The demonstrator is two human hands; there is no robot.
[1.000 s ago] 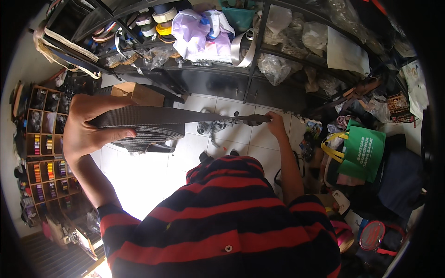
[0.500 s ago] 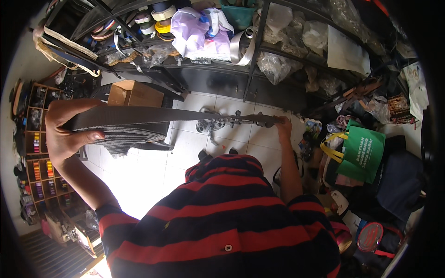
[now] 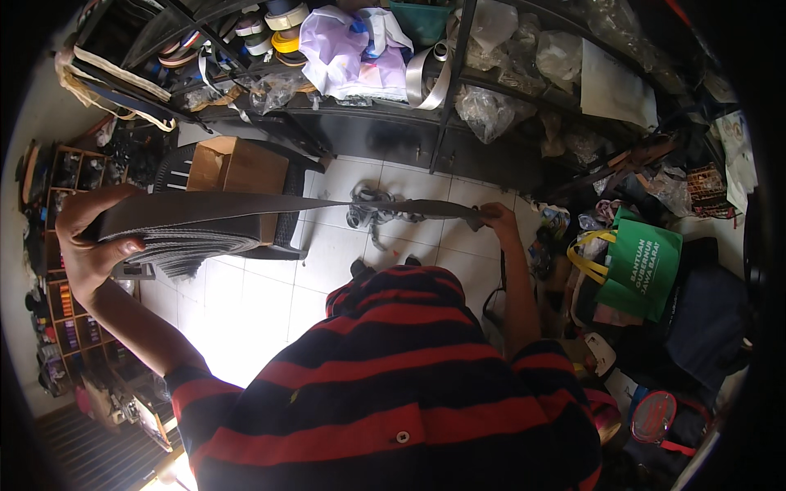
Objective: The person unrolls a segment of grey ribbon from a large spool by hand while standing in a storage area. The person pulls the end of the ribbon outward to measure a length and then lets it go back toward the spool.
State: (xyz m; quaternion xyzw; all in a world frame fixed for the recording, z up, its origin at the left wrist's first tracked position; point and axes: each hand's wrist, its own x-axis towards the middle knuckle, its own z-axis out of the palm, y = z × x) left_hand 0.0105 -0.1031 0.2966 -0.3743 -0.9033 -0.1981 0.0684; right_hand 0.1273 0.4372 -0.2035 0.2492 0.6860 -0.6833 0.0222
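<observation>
A wide, dark grey webbing strap [image 3: 246,202] runs across in front of me from hand to hand, with a twist in it right of the middle. At the left, my left hand [image 3: 94,237] is closed round a thick folded bundle of the strap, thumb on the near side. Many layers of it hang below the stretched length. My right hand [image 3: 495,219] pinches the other end, its fingers partly hidden. Beyond and below the strap, a loose heap of grey webbing [image 3: 372,209] lies on the tiled floor.
Behind the bundle, an open cardboard box [image 3: 254,168] rests on a black chair [image 3: 172,168]. Shelves with strap rolls [image 3: 286,39] and plastic bags [image 3: 487,110] line the far side. At the right stand a green bag [image 3: 643,266] and dark bags. Thread spools [image 3: 70,303] fill a left rack.
My left hand has moved a little further left and slightly lower with the bundle. The right hand has hardly shifted, and the strap between them has turned, showing a twist.
</observation>
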